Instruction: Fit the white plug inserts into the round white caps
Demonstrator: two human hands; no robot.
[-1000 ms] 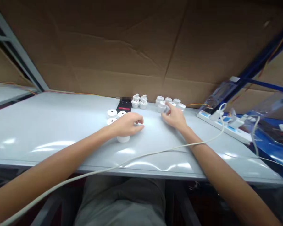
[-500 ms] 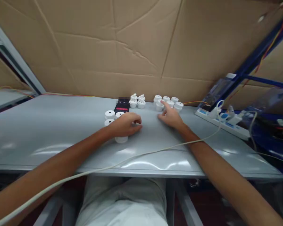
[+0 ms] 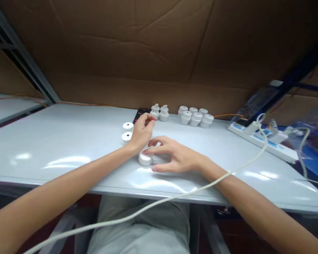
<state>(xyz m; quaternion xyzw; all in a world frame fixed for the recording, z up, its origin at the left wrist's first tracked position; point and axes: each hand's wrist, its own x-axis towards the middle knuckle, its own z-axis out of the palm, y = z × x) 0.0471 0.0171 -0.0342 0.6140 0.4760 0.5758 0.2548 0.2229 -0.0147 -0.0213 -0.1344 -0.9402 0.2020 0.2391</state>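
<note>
My right hand (image 3: 175,155) reaches over the front part of the table with its fingers spread. Its fingertips are at a white round cap-like piece (image 3: 145,159) with a dark hole on top, which it does not enclose. My left hand (image 3: 143,132) is farther back, its thumb and fingers drawn together in a pinch; whatever is between them is hidden. Just beyond those fingertips stand several white round parts with small upright prongs (image 3: 163,115). Left of my left hand sit two white round pieces (image 3: 127,127) with dark holes.
A black phone (image 3: 139,113) lies partly behind my left hand. Several stacked white round pieces (image 3: 195,119) stand at the back right. A power strip (image 3: 265,143) with plugs lies at the right. A pale cable (image 3: 190,192) crosses in front of my right forearm. Cardboard (image 3: 137,91) walls the back.
My right hand has come from the back-right stacks to the front white piece, its fingers spreading. My left hand has moved back, towards the pronged parts. The view has shifted slightly and darkened at the back.
</note>
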